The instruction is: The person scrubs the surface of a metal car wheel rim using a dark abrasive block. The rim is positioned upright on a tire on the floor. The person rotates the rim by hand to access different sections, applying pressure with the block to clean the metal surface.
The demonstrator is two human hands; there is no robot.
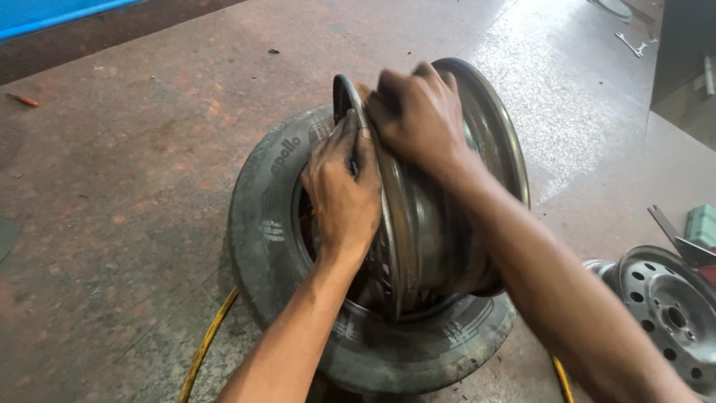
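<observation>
A dark steel wheel rim [440, 231] stands on edge, tilted, inside the opening of a black tyre [261, 231] that lies flat on the floor. My left hand [341, 190] grips the rim's near flange from the left side. Over the top of the same flange lies my right hand [418, 116], blurred by motion, fingers curled on it. Both hands are grimy. The lower part of the rim is hidden within the tyre.
A second steel rim [667, 310] lies at the right edge beside a green box [702, 224]. A yellow hose [205, 347] runs under the tyre. A spanner [630, 45] lies far right on the reddish concrete floor [134, 186].
</observation>
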